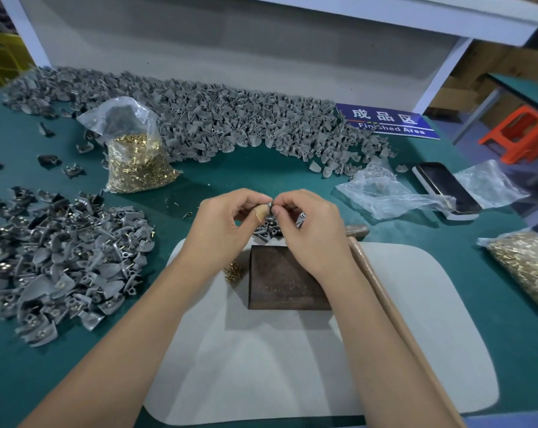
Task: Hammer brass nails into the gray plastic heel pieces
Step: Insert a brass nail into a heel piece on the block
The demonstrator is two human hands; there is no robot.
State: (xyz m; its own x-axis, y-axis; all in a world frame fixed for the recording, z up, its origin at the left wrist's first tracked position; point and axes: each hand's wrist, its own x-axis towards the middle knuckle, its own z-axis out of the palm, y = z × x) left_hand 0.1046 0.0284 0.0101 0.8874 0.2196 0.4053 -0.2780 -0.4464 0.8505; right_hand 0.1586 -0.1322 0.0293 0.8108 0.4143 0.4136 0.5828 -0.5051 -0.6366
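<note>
I pinch a light, stiff gray heel piece [269, 208] between my left hand [227, 223] and right hand [307, 227], gripping its edges above the steel block [284, 281]

Matt gray plastic heel pieces [230, 118], shiny brass nails [138, 168], wooden hammer handle [385, 301].

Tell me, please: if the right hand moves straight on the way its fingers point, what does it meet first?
The right hand points left, toward the left hand. Their fingertips already almost touch at the small gray heel piece, so it likely meets that first.
</note>
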